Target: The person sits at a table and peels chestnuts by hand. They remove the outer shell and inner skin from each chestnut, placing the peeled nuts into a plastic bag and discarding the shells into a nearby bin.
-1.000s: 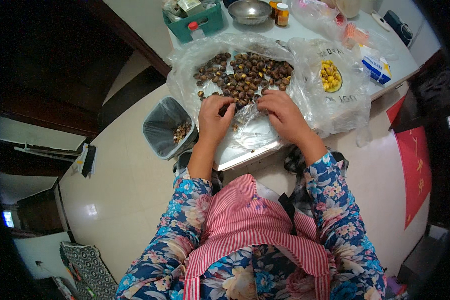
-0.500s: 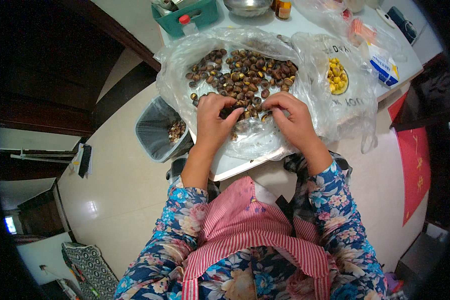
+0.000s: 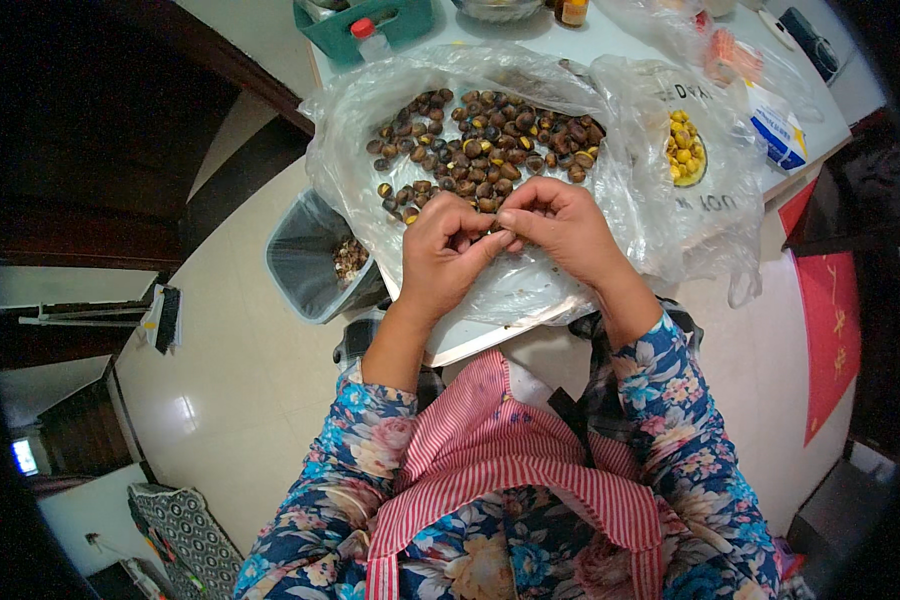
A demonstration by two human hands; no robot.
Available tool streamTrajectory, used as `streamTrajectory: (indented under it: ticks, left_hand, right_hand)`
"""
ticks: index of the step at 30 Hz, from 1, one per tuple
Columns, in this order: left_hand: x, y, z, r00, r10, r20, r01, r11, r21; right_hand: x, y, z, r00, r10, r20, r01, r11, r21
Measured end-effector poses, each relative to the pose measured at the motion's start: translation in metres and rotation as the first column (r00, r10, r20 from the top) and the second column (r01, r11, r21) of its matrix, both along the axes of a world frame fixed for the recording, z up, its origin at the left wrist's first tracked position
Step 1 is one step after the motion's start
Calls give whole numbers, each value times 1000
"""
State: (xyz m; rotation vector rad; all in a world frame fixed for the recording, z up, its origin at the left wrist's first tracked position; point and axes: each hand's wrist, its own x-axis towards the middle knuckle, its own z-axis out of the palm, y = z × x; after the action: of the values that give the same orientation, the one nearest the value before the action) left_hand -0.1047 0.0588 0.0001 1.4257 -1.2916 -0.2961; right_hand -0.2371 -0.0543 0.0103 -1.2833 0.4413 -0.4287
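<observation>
Brown chestnuts (image 3: 480, 150), several split to show yellow flesh, lie spread on a clear plastic bag (image 3: 350, 130) at the table's near side. Over the near edge of the pile my two hands meet, fingertips touching. My left hand (image 3: 440, 250) is closed in a pinch on a chestnut, which the fingers mostly hide. Thumb and forefinger of my right hand (image 3: 567, 232) pinch at the same spot from the right. Peeled yellow chestnuts (image 3: 684, 150) sit to the right, on another clear plastic bag (image 3: 705, 235) with dark print.
Below the table's left side stands a grey bin (image 3: 295, 260) with brown shells in it. Along the back of the table (image 3: 450, 345) are a green basket (image 3: 400, 25), a red-capped bottle (image 3: 370, 40), a metal bowl (image 3: 500, 8) and an amber jar (image 3: 571, 12). A blue-and-white packet (image 3: 775, 125) lies right.
My hands have come together from a short distance apart, the right one moving left until the fingertips meet. The view has shifted slightly.
</observation>
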Motion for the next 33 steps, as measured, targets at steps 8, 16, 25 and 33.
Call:
streamTrajectory:
  ticks: [8, 16, 25, 33]
  left_hand:
    - [0, -5, 1, 971, -56, -232, 43, 997, -64]
    - [2, -7, 2, 920, -95, -380, 54, 992, -117]
    - [-2, -4, 10, 957, -51, -284, 65, 997, 43]
    - [3, -3, 9, 995, -57, -85, 63, 996, 67]
  right_hand:
    - [3, 2, -3, 993, -68, 92, 50, 980, 190]
    - [9, 11, -4, 979, -160, 124, 115, 944, 309]
    - [7, 5, -2, 991, -127, 40, 110, 951, 289]
    - [3, 1, 0, 999, -29, 23, 20, 942, 334]
